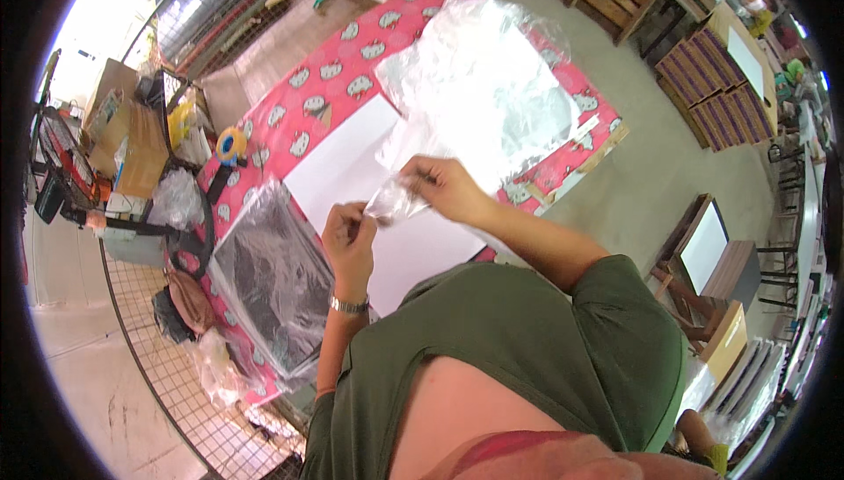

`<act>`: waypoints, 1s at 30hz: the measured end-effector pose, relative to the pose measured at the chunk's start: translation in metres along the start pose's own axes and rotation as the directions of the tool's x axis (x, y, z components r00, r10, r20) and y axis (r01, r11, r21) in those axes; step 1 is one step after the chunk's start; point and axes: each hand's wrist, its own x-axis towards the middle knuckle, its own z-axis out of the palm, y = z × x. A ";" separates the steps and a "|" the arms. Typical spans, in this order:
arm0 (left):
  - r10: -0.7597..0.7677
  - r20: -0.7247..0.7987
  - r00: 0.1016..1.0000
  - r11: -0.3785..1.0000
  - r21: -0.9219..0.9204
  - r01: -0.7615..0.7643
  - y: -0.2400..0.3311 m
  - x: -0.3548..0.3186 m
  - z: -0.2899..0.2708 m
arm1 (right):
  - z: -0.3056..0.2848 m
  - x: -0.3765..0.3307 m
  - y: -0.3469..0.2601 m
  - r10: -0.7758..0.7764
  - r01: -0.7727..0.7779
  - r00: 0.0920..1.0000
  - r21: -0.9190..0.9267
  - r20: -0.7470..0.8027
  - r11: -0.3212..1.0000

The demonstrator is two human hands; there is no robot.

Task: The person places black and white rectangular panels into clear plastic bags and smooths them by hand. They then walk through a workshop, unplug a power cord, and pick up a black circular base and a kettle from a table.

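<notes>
Pinching: my left hand (348, 247) and right hand (450, 188) grip clear film (397, 202)
Cloth (352, 60): pink, beyond the fingers
Floor (607, 84): grey, right of them

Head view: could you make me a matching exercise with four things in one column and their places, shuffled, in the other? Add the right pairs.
Things
1. Clear plastic
2. Wristwatch
3. Tape roll
4. White sheet

Places
A. Near the left edge of the pink patterned tablecloth
B. Lying flat beneath the hands
C. Around the wrist of the left hand
D. Pinched between the left hand and the right hand

Right pairs: 1-D, 2-C, 3-A, 4-B
</notes>
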 end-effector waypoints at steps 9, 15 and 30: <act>-0.367 0.215 0.905 0.882 -0.230 0.412 0.016 -0.010 -0.013 | 0.024 0.034 -0.023 -0.148 0.152 0.988 0.222 -0.033 0.963; -0.365 0.052 0.929 0.657 -0.693 0.297 0.011 0.001 -0.094 | 0.028 0.017 -0.014 -0.047 -0.104 0.593 0.134 0.804 0.986; -0.669 0.534 0.517 0.719 0.289 0.632 -0.008 -0.033 -0.178 | -0.065 0.091 -0.007 0.006 -0.043 0.999 0.866 0.047 0.497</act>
